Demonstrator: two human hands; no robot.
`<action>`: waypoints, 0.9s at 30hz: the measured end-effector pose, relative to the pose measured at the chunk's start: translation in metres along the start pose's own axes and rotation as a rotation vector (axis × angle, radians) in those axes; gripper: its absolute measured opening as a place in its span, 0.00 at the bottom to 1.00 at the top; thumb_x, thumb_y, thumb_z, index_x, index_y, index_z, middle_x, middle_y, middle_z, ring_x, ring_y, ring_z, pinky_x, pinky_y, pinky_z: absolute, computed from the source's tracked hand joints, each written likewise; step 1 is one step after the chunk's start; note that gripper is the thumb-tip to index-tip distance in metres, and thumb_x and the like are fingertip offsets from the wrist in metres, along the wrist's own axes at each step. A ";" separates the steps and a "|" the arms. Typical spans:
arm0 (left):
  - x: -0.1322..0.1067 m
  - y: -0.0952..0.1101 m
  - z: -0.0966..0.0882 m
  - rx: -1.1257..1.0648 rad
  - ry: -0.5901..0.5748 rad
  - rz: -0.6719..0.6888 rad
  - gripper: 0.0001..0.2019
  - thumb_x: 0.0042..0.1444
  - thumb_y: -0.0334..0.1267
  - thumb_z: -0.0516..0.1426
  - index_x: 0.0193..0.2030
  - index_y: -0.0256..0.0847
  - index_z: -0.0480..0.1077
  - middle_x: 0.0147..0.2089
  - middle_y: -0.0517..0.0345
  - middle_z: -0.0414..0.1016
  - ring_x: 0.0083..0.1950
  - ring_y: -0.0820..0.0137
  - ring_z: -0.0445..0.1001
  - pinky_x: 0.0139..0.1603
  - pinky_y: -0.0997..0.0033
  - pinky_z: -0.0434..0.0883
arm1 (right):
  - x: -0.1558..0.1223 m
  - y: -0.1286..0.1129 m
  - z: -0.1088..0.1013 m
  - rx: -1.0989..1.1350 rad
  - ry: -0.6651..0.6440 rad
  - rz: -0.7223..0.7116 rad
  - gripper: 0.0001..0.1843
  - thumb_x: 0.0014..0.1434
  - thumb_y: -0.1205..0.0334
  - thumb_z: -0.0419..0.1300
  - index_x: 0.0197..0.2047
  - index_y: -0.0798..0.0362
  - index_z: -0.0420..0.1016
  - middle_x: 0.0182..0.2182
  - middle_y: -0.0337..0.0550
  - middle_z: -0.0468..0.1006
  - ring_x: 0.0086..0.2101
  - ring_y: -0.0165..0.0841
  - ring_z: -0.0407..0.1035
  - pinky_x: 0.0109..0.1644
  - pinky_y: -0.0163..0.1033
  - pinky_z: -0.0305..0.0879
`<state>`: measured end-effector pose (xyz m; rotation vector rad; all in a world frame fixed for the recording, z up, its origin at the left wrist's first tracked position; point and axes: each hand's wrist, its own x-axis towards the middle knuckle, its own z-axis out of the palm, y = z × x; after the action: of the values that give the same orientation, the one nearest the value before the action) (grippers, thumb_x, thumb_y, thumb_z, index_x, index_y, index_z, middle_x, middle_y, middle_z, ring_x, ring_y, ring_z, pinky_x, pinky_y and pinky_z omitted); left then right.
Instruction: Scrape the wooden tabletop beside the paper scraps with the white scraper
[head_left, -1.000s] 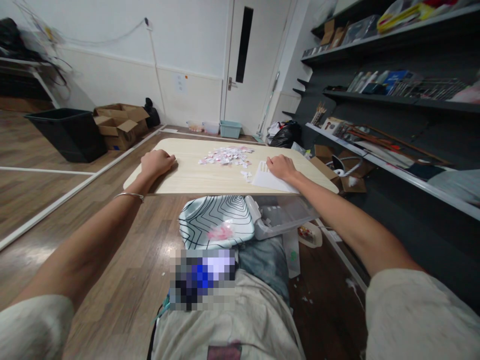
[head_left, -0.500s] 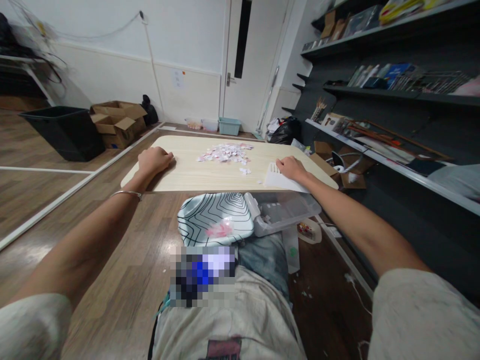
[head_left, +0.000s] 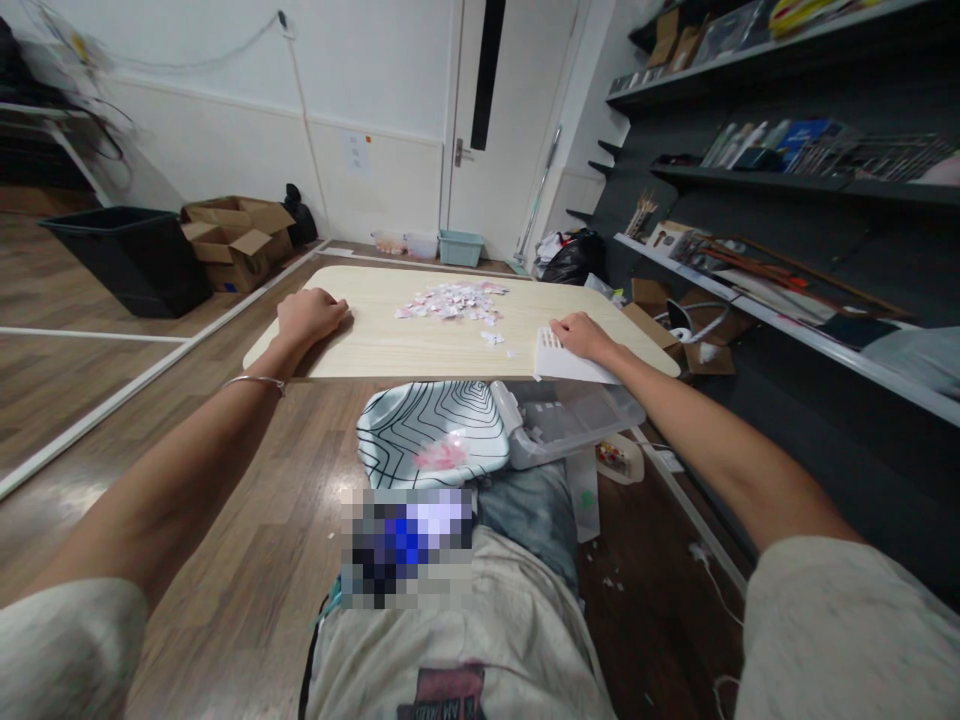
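Observation:
My left hand [head_left: 309, 315] rests curled on the left part of the pale wooden table [head_left: 352, 350]; whatever its fingers hold is hidden. At the table's right side, my right hand [head_left: 583, 335] is closed over a white sheet [head_left: 559, 365] with a group of small slots near its far left corner. This sheet lies by the near edge of the table. Between the hands, farther back, spreads a heap of small white and pinkish paper pieces [head_left: 454, 300]. A few loose scraps [head_left: 492, 338] lie between the heap and the sheet.
Below the table edge are a black-lined patterned tray [head_left: 397, 425] holding a pink-and-clear packet [head_left: 442, 453] and a clear plastic box [head_left: 570, 425]. A small dish [head_left: 621, 458] sits on the floor. Dark shelves [head_left: 757, 225] stand right; a black bin [head_left: 127, 265] and cardboard boxes [head_left: 232, 245] stand left.
The white sheet has turned slightly under my right hand and its near edge has come closer to the table edge. My left hand stays in place. The view has shifted a little.

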<state>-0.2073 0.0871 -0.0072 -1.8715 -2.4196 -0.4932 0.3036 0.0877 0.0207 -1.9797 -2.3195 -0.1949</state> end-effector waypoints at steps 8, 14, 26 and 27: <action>-0.001 -0.001 -0.001 0.017 -0.011 0.016 0.26 0.68 0.53 0.51 0.44 0.36 0.85 0.49 0.32 0.86 0.52 0.43 0.81 0.48 0.53 0.72 | -0.002 -0.019 0.001 -0.021 0.006 0.187 0.31 0.80 0.51 0.47 0.58 0.62 0.87 0.57 0.69 0.85 0.58 0.48 0.80 0.59 0.41 0.68; -0.001 0.000 -0.001 0.046 -0.010 0.010 0.27 0.66 0.53 0.50 0.47 0.36 0.86 0.50 0.32 0.86 0.54 0.42 0.82 0.48 0.54 0.72 | -0.001 -0.030 0.004 0.009 0.022 0.302 0.31 0.79 0.52 0.47 0.61 0.61 0.86 0.60 0.69 0.83 0.62 0.51 0.78 0.64 0.46 0.69; -0.002 -0.001 -0.002 0.048 -0.012 0.014 0.26 0.67 0.52 0.51 0.45 0.36 0.85 0.50 0.33 0.86 0.55 0.42 0.82 0.49 0.54 0.72 | 0.017 -0.035 0.000 0.085 -0.014 0.370 0.30 0.78 0.50 0.49 0.66 0.61 0.83 0.62 0.68 0.82 0.65 0.52 0.76 0.66 0.48 0.70; -0.002 0.000 -0.003 0.042 -0.012 0.014 0.25 0.67 0.52 0.51 0.44 0.36 0.85 0.50 0.33 0.86 0.54 0.43 0.82 0.50 0.54 0.72 | 0.016 -0.036 0.001 0.070 -0.007 0.354 0.30 0.78 0.51 0.49 0.65 0.61 0.83 0.62 0.69 0.82 0.65 0.52 0.76 0.66 0.48 0.70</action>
<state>-0.2076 0.0845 -0.0053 -1.8788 -2.4029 -0.4290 0.2659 0.0983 0.0206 -2.3088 -1.9059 -0.0791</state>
